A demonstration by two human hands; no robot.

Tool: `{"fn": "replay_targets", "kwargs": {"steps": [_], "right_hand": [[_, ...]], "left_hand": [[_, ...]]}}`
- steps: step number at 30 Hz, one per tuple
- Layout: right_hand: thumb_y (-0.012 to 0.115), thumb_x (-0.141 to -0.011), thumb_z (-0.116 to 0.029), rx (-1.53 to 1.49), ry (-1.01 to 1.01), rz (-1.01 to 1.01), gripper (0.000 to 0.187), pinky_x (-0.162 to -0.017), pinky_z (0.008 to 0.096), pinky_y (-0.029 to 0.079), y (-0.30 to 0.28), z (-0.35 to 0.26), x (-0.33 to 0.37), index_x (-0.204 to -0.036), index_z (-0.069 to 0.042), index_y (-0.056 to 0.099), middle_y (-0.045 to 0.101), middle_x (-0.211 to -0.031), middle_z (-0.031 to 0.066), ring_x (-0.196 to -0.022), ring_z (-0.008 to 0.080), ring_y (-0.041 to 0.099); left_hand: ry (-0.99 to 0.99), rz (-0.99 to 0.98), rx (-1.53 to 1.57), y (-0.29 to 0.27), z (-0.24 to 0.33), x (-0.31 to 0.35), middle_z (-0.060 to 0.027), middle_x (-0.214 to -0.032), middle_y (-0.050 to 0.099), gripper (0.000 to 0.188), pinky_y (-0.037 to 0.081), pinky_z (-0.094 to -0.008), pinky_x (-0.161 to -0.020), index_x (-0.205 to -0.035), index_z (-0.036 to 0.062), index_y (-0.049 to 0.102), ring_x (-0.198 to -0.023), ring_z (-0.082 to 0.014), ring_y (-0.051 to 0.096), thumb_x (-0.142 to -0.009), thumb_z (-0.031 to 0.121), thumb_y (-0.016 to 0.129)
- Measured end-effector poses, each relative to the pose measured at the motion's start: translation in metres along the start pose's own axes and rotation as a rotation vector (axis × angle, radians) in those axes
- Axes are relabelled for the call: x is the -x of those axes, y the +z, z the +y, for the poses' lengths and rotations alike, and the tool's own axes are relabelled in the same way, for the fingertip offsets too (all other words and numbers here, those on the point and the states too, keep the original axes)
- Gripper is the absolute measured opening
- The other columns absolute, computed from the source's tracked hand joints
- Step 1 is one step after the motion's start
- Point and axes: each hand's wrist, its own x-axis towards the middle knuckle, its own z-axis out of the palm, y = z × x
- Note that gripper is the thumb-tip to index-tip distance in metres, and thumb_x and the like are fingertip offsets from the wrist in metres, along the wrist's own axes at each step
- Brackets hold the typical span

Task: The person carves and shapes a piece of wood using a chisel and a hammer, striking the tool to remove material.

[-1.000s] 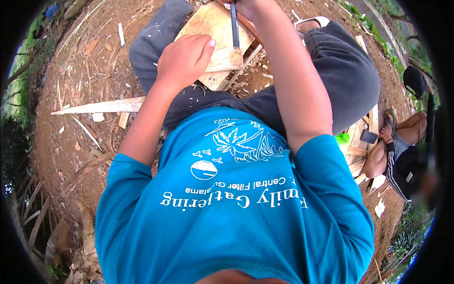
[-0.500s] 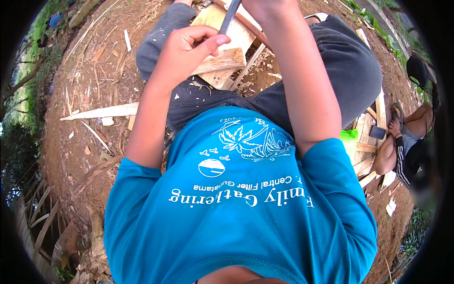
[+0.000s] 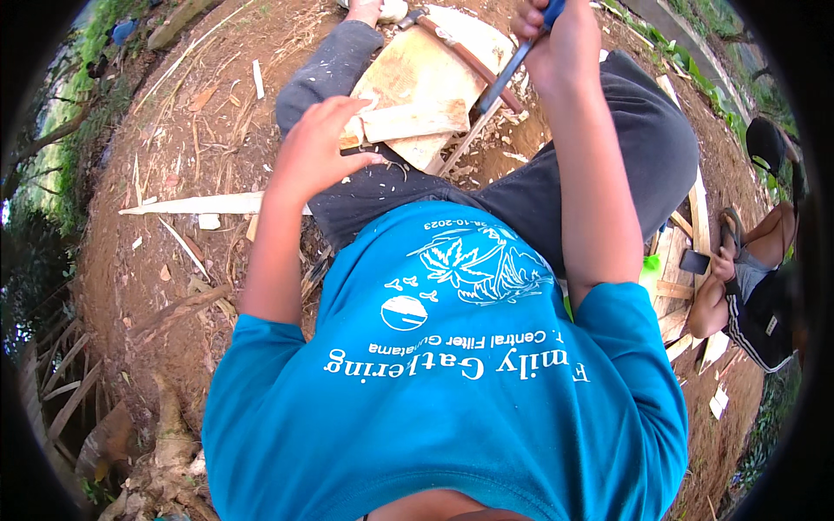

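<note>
My right hand [image 3: 565,52] grips the blue handle of a long narrow tool with a dark metal blade [image 3: 514,71]. The blade slants down to the left, its tip close to the right end of a small wooden block [image 3: 417,120]. Whether tip and wood touch, I cannot tell. At the block's left end is my left hand [image 3: 320,143], thumb and fingers apart, holding nothing that shows. Under the block lies a broad pale wooden board [image 3: 391,78] between my legs. A hammer with a brown handle [image 3: 469,61] rests across the board's far right part.
Wood chips and shavings litter the brown soil. A long pointed wood strip [image 3: 195,205] lies to my left. On the right a person sits holding a phone [image 3: 693,261], beside several wooden planks [image 3: 673,295]. A bare foot [image 3: 365,10] shows at the far edge.
My left hand has let go of the blade's end and spread its fingers beside the block. My right hand has moved rightward with the tool, its blade now pointing down near the block.
</note>
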Motion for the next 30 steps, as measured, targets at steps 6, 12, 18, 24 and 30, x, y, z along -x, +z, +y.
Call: {"fn": "replay_targets", "kwargs": {"steps": [6, 12, 18, 24, 30], "right_hand": [[0.066, -0.102, -0.036, 0.086, 0.008, -0.092, 0.042, -0.073, 0.0301, 0.055, -0.040, 0.016, 0.040, -0.122, 0.001, 0.059, 0.063, -0.091, 0.0064, -0.083, 0.0155, 0.066], [0.068, -0.102, -0.026, 0.280, -0.175, -0.087, 0.029, -0.078, 0.0319, 0.055, -0.064, -0.015, 0.091, -0.114, -0.002, 0.057, 0.064, -0.093, 0.0063, -0.087, 0.0182, 0.069], [0.073, -0.098, -0.012, 0.289, -0.238, -0.155, 0.023, -0.077, 0.0306, 0.056, -0.058, -0.044, 0.135, -0.105, -0.007, 0.052, 0.066, -0.086, 0.0039, -0.084, 0.0172, 0.071], [0.073, -0.098, -0.015, 0.221, -0.248, -0.328, 0.026, -0.062, 0.0281, 0.052, -0.036, -0.077, 0.156, -0.101, -0.010, 0.047, 0.055, -0.074, -0.0013, -0.061, 0.0100, 0.056], [0.049, -0.108, -0.051, 0.258, -0.286, -0.457, 0.050, -0.081, 0.0280, 0.045, -0.033, -0.074, 0.152, -0.121, -0.003, 0.057, 0.059, -0.085, -0.0003, -0.085, 0.0094, 0.056]], "left_hand": [[0.040, 0.191, 0.093, 0.004, 0.003, 0.011, -0.0110, -0.109, 0.073, 0.058, 0.054, -0.0423, -0.092, -0.125, 0.0104, 0.066, -0.106, -0.0316, 0.069, -0.072, 0.019, 0.089], [-0.016, 0.299, 0.397, -0.036, 0.045, 0.018, -0.0080, -0.111, 0.072, 0.063, 0.056, -0.0373, -0.093, -0.127, 0.0077, 0.067, -0.106, -0.0237, 0.071, -0.070, 0.011, 0.093], [0.181, 0.340, 0.261, -0.039, 0.060, -0.002, -0.0140, -0.104, 0.064, 0.054, 0.052, -0.0395, -0.088, -0.121, 0.0001, 0.064, -0.100, -0.0302, 0.066, -0.078, 0.021, 0.089], [0.182, 0.209, 0.445, -0.026, 0.031, -0.040, -0.0214, -0.125, 0.061, 0.047, 0.044, -0.0424, -0.105, -0.132, 0.0004, 0.054, -0.121, -0.0361, 0.058, -0.103, 0.036, 0.063], [0.211, 0.166, 0.468, -0.017, 0.025, -0.078, -0.0241, -0.125, 0.064, 0.042, 0.046, -0.0407, -0.103, -0.136, 0.0045, 0.061, -0.119, -0.0359, 0.061, -0.110, 0.036, 0.048]]}}
